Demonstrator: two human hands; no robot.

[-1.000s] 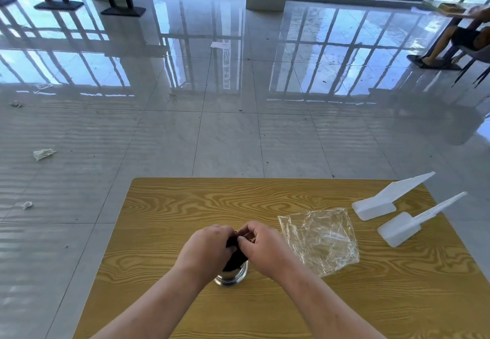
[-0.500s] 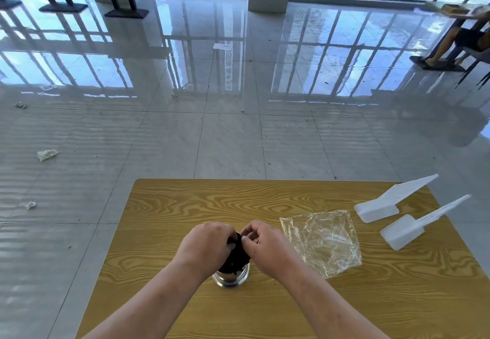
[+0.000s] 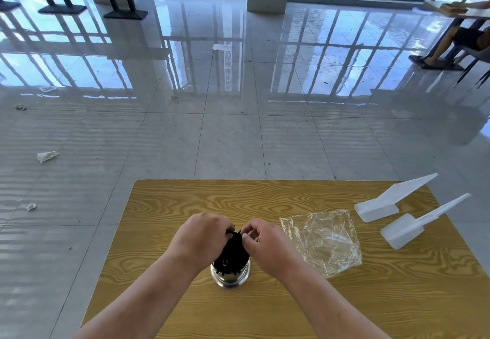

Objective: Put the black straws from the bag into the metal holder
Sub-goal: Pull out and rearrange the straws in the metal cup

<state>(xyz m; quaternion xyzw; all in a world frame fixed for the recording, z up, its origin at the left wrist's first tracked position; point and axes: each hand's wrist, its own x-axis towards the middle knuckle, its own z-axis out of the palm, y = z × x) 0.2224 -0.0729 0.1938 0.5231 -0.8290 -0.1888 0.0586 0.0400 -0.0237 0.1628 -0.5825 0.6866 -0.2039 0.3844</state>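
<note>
Left hand point(image 3: 201, 235): curled around the upper part of the black straws point(image 3: 233, 250), fingers closed on the bundle.
Right hand point(image 3: 265, 243): thumb and fingertips pinch the top of the same bundle from the other side.
Black straws: stand upright, lower ends inside the metal holder point(image 3: 230, 275).
Metal holder: upright on the wooden table point(image 3: 169, 206), between the forearms.
Bag point(image 3: 322, 240): clear plastic, flat, just right of the right hand.
White scoops point(image 3: 395, 198): two, at the table's far right.

We saw black straws point(image 3: 233, 246) in a shiny silver holder point(image 3: 230, 276), a yellow wood-grain bench point(image 3: 265, 198), a clear bag point(image 3: 322, 240), two white scoops point(image 3: 376, 206) and grey floor tiles point(image 3: 230, 142)
</note>
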